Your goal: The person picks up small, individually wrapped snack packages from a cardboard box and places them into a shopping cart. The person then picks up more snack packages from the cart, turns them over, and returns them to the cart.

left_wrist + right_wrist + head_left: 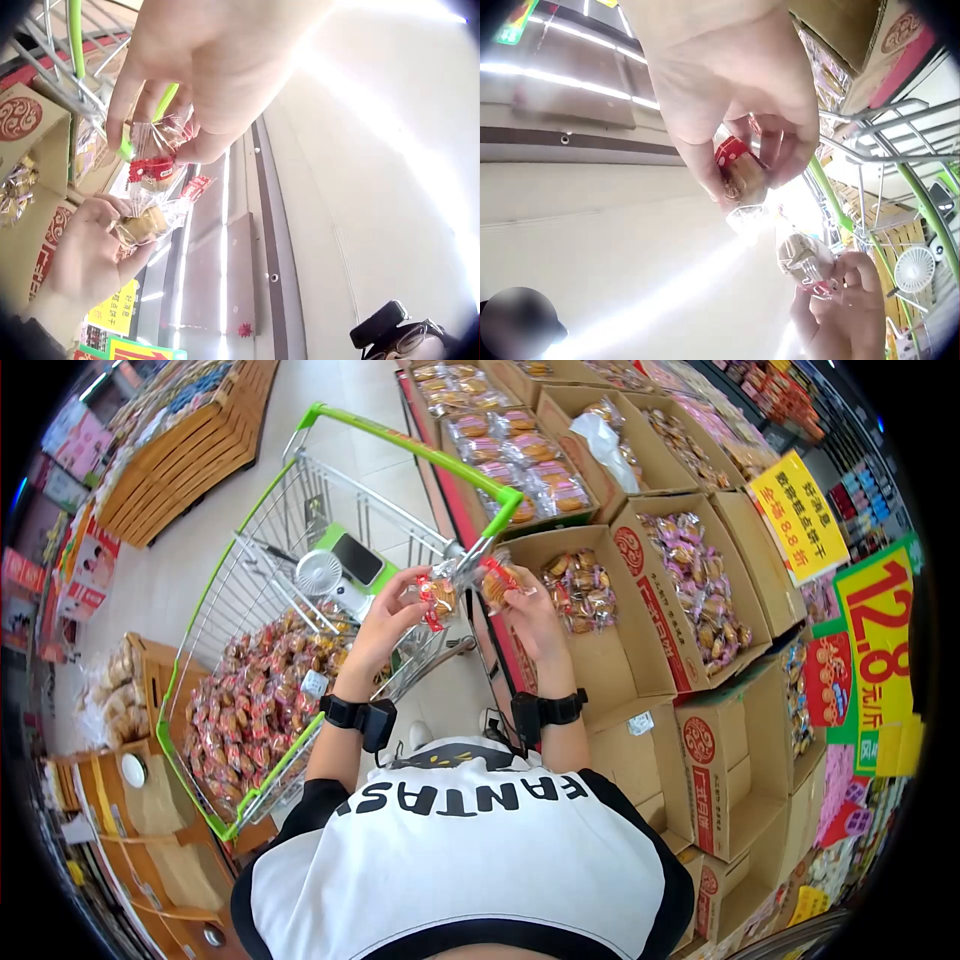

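Observation:
In the head view my left hand pinches a small wrapped pastry, golden brown in clear film with red print. Beside it, my right hand holds a second wrapped pastry of similar look between thumb and fingers. Both are held up close together near the corner of the cart's handle. The right wrist view shows the right hand's pastry with its red, white-dotted wrapper band. Below the right hand is an open cardboard box with a small pile of wrapped pastries in it.
A green-rimmed shopping cart stands at left, heaped with wrapped pastries. A small white fan and a phone-like device sit on it. More filled boxes and yellow price signs line the right.

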A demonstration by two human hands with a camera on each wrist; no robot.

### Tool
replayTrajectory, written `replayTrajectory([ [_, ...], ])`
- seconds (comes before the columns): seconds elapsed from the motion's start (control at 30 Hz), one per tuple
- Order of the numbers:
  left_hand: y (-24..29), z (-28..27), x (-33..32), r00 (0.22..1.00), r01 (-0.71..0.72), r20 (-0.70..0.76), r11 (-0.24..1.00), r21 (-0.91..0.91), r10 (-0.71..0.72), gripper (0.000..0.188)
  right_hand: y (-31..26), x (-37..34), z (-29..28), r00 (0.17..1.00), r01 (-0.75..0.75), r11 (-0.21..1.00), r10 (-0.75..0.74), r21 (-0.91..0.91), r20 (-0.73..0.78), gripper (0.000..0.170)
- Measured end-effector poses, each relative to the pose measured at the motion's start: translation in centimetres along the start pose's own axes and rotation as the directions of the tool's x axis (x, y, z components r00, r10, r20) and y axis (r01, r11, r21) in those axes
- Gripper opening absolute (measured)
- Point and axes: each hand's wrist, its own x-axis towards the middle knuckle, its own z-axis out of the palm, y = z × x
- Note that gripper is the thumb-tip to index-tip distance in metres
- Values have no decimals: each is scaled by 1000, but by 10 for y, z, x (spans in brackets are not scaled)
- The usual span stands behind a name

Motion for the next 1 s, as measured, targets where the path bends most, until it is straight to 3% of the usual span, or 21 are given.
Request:
replayTrajectory([
  [0.1,2,-17,-22,995,-1,-100,997,-75,-7,39,9,0,22,993,-50,989,64,-136,101,33],
  [0.2,1,-36,-43,982,-20,-188,999,-25,15,38,26,6,38,966,-71,920,160,-384,203,39],
  [0.37,12,-56,-88,952,24,-303,999,-38,-34,39,56,9,79,846,-244,902,377,-355,377,40],
  [0.4,0,-69,-94,945,-38,-320,996,84,63,39,68,10,84,835,-231,902,376,-365,401,40],
  [0.5,-4,-88,-121,939,-15,-340,993,117,54,40,93,10,106,807,-213,895,388,-392,446,39],
  [0.53,4,-90,-133,930,91,-367,987,136,-35,40,98,10,114,781,-211,863,431,-459,452,38],
  [0.63,-6,-100,-156,907,-28,-416,995,100,67,39,120,9,133,717,-186,800,507,-570,478,33],
  [0.7,-13,-109,-172,891,-7,-451,994,107,55,36,132,10,146,657,-85,709,568,-700,495,31],
  [0.77,-13,-111,-189,869,-35,-491,998,58,59,33,145,6,164,607,-114,730,588,-674,534,29],
  [0.83,-9,-111,-204,822,-44,-569,999,-21,24,30,162,2,175,595,-237,746,618,-623,514,31],
  [0.87,-10,-113,-212,786,-39,-618,998,-44,3,30,169,1,180,601,-104,668,633,-737,488,31],
  [0.9,-11,-116,-218,749,-36,-663,997,-67,-17,30,180,0,182,581,-101,667,642,-738,501,31],
  [0.97,-14,-123,-234,750,-53,-661,996,-71,-7,34,199,-6,192,575,21,692,582,-721,575,32],
  [1.0,-16,-125,-242,759,-55,-651,998,-12,34,35,203,-8,195,570,-14,668,617,-744,543,35],
])
